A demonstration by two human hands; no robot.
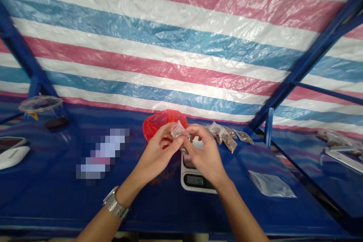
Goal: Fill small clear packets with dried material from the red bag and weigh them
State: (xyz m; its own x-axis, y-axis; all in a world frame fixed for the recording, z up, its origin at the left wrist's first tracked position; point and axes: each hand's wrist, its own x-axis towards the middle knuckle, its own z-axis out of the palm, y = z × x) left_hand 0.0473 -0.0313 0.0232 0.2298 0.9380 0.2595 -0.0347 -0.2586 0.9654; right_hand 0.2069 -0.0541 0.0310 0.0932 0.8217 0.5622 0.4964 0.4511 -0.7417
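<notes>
Left hand [155,150] and right hand [204,151], fingers closed, pinch a small clear bag [178,130] above the scale [195,178] on the table [56,193]. A loosened pinch could spill its contents across the scale; the red bag [159,121] sits just behind.

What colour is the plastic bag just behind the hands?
Red, translucent: the plastic bag sits on the blue table behind the scale. Head view shows it, the only view.

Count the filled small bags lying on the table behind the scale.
3 that I can make out, in a row right of the right hand: one nearest it, one beside, one farthest right. They overlap, so more may be hidden.
</notes>
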